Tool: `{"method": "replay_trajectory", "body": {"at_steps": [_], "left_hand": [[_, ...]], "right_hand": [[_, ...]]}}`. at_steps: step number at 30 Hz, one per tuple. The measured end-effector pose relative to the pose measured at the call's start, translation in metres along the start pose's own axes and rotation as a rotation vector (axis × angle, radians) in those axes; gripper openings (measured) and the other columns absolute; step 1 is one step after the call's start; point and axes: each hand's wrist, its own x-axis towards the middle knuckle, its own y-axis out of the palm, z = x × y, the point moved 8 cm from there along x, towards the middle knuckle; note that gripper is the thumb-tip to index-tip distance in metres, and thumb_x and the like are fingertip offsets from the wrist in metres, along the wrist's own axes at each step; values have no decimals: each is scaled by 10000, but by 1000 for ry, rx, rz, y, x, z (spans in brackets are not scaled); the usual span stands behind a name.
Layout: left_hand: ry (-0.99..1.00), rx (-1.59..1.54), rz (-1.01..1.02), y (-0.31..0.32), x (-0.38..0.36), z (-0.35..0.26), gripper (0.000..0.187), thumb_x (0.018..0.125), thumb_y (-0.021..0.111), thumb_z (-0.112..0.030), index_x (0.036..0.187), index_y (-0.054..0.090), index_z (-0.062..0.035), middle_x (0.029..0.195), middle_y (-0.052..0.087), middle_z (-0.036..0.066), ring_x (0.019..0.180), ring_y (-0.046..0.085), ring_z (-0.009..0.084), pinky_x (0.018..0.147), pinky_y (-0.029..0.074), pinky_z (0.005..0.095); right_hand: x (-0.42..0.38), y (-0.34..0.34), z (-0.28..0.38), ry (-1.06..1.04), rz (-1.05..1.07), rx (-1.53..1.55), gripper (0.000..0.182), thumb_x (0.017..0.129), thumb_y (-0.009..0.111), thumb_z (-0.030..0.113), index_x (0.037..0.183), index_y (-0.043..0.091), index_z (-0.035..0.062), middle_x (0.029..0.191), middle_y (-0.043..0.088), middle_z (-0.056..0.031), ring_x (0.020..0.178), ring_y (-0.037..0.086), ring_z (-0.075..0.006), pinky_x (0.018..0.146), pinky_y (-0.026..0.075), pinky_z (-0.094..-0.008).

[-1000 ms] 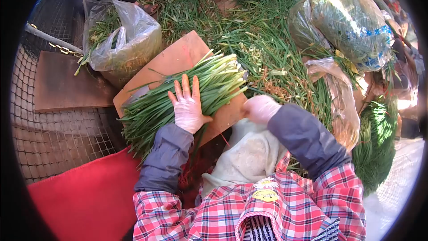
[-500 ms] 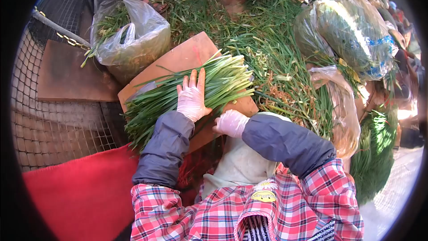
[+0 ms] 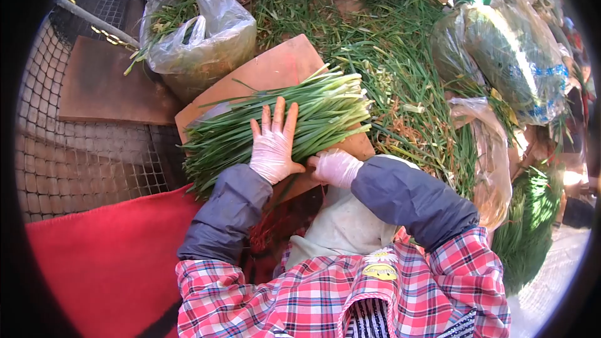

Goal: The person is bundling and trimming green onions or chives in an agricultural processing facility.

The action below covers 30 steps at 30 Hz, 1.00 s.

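A thick bunch of long green garlic chives [image 3: 250,128], pale at the stem ends, lies across a brown board [image 3: 275,66]. My left hand [image 3: 273,147], in a thin translucent glove with bare fingertips, rests flat on top of the bunch with its fingers spread. At the board's near edge, just below the stems, my right hand [image 3: 338,168] is closed, its fingers curled towards the left hand. What those fingers hold is hidden. A tangle of thin red strands [image 3: 269,231] hangs below the board.
A plastic bag of greens [image 3: 206,37] stands behind the board. Loose leaves [image 3: 400,56] cover the ground beyond. Large wrapped bundles [image 3: 519,56] and a limp plastic bag [image 3: 488,156] are to the right. Red cloth [image 3: 113,263] and black netting [image 3: 75,169] lie left.
The view has shifted slightly, so the surroundings sit a little further right and higher. My left hand stays on the chives; my right hand has moved slightly closer to the bunch's lower edge.
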Motion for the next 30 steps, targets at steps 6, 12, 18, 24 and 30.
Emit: {"method": "replay_trajectory", "body": {"at_steps": [6,12,18,24,30], "left_hand": [[-71,9,-43,13,2,3,1351,334,852,-421,1410,112,-75,1455,80,176,1304,146,441,976,192,638],[-81,-19,-149,14,6,9,1253,403,841,-300,1411,125,-102,1441,148,151,1281,217,417,968,228,625],[-119,-15,-127,10,17,11,1205,422,830,-244,1405,147,-113,1400,253,105,1227,312,343,950,277,568],[-103,-84,-152,2,20,14,1147,457,820,-249,1404,181,-154,1351,338,95,1177,364,321,946,265,587],[-98,-32,-166,6,17,9,1117,429,821,-253,1382,249,-153,1337,353,101,1169,366,319,955,267,570]], "right_hand": [[-5,-12,1,-79,108,42,216,745,585,226,911,610,90,830,621,-119,776,619,-312,670,495,-398],[-33,-59,-67,282,-186,471,92,770,592,113,853,605,73,759,630,-120,683,618,-261,631,492,-348],[-51,-48,-96,510,-208,1017,77,804,563,-1,872,597,-8,718,610,-55,601,575,-114,568,487,-250],[-49,-105,-71,492,-443,1078,61,823,573,22,868,612,18,795,619,-51,708,582,-120,659,481,-241],[17,-163,-29,74,-722,-108,82,740,630,162,786,580,116,1113,590,-23,1140,477,-284,975,328,-458]]}}
